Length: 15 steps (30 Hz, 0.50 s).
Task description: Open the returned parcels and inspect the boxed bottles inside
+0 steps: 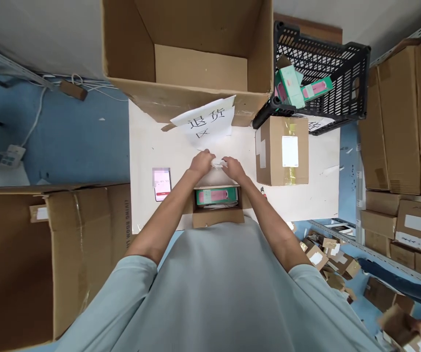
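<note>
A small open cardboard box (218, 215) sits at the near edge of the white table (152, 146). Inside it lies a green and pink product box (216, 196). Just beyond the open box, my left hand (201, 162) and my right hand (233, 167) meet, both pinching a crumpled white piece of paper or plastic (218, 162) between them. A phone (162, 184) with a lit pink screen lies on the table to the left of my left forearm.
A big open carton (186, 54) with a handwritten paper sign (206, 122) stands at the back. A taped parcel (282, 150) sits right, behind it a black crate (320, 73) holding green boxes. Large cartons flank both sides; scraps litter the floor at right.
</note>
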Tool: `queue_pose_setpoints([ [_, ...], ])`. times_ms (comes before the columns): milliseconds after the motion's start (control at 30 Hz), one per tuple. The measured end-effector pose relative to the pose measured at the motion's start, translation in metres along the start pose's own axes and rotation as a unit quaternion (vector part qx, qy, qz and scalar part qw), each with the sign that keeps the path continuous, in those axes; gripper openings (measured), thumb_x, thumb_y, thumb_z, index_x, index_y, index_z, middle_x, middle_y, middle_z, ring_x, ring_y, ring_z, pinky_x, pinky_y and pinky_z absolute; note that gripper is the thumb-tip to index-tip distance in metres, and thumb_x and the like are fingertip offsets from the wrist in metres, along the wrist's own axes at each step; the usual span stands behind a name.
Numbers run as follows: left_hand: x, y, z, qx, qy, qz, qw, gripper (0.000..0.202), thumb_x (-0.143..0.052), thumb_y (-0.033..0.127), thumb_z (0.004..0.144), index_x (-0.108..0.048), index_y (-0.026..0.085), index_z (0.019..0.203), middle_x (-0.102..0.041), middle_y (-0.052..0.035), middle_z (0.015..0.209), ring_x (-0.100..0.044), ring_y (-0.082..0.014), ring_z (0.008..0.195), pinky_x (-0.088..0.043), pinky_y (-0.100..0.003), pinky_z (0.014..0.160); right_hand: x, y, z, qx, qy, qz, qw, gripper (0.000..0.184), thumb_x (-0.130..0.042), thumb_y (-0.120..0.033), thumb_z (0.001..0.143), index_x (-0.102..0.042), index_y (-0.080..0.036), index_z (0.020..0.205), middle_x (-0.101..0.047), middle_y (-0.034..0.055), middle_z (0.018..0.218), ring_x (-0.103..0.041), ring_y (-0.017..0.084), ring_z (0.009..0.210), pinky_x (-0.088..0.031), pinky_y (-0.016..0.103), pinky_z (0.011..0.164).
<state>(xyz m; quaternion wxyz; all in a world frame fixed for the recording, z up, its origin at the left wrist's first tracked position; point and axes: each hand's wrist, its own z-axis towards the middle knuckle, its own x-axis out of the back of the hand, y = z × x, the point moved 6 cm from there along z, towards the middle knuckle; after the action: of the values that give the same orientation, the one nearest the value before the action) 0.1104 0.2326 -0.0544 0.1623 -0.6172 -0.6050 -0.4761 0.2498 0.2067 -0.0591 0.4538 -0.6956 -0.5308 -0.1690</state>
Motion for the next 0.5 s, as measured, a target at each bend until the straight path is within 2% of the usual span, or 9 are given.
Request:
queue_pose_setpoints([
  [67,-0.01,-0.005,0.004,-0.002,-0.011,-0.001,1.0,0.042,-0.066,0.014,0.093,-0.079,0.017,0.132,-0.07,-0.019,0.135,-0.068,-0.0339,0.125,-0.058,-0.042,0.103,-0.006,0.007,0.002,-0.004,-0.009,0.003,1.0,0.048,-0.058,-0.011,0.101,-0.067,-0.012,0.148,-0.074,0.0185,0.144,-0.07,0.032,0.13,-0.054,0.045,0.115],
  [133,-0.014,-0.011,0.005,-0.006,-0.014,-0.003,1.0,0.059,-0.07,0.013,0.089,-0.071,0.018,0.147,-0.067,-0.0181,0.145,-0.064,-0.0348,0.135,-0.058,-0.042,0.108,-0.007,0.015,0.002,-0.003,-0.016,0.005,1.0,0.056,-0.06,-0.01,0.1,-0.061,-0.011,0.155,-0.07,0.0204,0.152,-0.067,0.032,0.138,-0.052,0.048,0.121],
  [233,-0.002,-0.013,-0.011,-0.031,0.023,-0.024,0.999,0.08,-0.074,0.014,0.087,-0.055,0.019,0.164,-0.059,-0.0187,0.16,-0.059,-0.037,0.145,-0.057,-0.047,0.114,0.007,0.02,-0.01,0.026,0.031,0.04,0.998,0.057,-0.06,-0.012,0.101,-0.06,-0.013,0.158,-0.063,0.0212,0.161,-0.062,0.033,0.146,-0.048,0.052,0.127],
  [300,0.016,-0.009,-0.038,-0.058,0.092,-0.055,0.993,0.077,-0.072,0.017,0.092,-0.051,0.02,0.166,-0.058,-0.0185,0.162,-0.059,-0.0369,0.145,-0.055,-0.049,0.117,0.025,0.019,-0.032,0.059,0.107,0.085,0.989,0.05,-0.06,-0.018,0.104,-0.064,-0.016,0.154,-0.065,0.0195,0.159,-0.065,0.033,0.142,-0.05,0.053,0.125],
  [367,0.037,0.0,-0.079,-0.078,0.182,-0.096,0.976,0.066,-0.067,0.023,0.1,-0.052,0.022,0.164,-0.061,-0.0155,0.158,-0.063,-0.0339,0.14,-0.055,-0.048,0.115,0.043,0.016,-0.066,0.087,0.182,0.124,0.972,0.039,-0.06,-0.026,0.107,-0.07,-0.019,0.144,-0.072,0.0165,0.147,-0.07,0.03,0.13,-0.057,0.049,0.115],
  [433,0.048,0.009,-0.125,-0.078,0.245,-0.142,0.956,0.051,-0.063,0.033,0.107,-0.058,0.023,0.156,-0.067,-0.0122,0.148,-0.072,-0.0281,0.122,-0.06,-0.042,0.104,0.052,0.012,-0.105,0.101,0.223,0.15,0.958,0.029,-0.058,-0.033,0.11,-0.075,-0.021,0.13,-0.078,0.0122,0.128,-0.074,0.027,0.112,-0.061,0.043,0.102],
  [500,0.046,0.017,-0.165,-0.065,0.279,-0.18,0.941,0.034,-0.062,0.038,0.108,-0.068,0.022,0.138,-0.074,-0.0087,0.13,-0.075,-0.0222,0.099,-0.061,-0.036,0.089,0.05,0.009,-0.139,0.106,0.219,0.163,0.956,0.026,-0.057,-0.038,0.112,-0.077,-0.023,0.119,-0.079,0.0082,0.113,-0.074,0.023,0.098,-0.061,0.038,0.092],
])
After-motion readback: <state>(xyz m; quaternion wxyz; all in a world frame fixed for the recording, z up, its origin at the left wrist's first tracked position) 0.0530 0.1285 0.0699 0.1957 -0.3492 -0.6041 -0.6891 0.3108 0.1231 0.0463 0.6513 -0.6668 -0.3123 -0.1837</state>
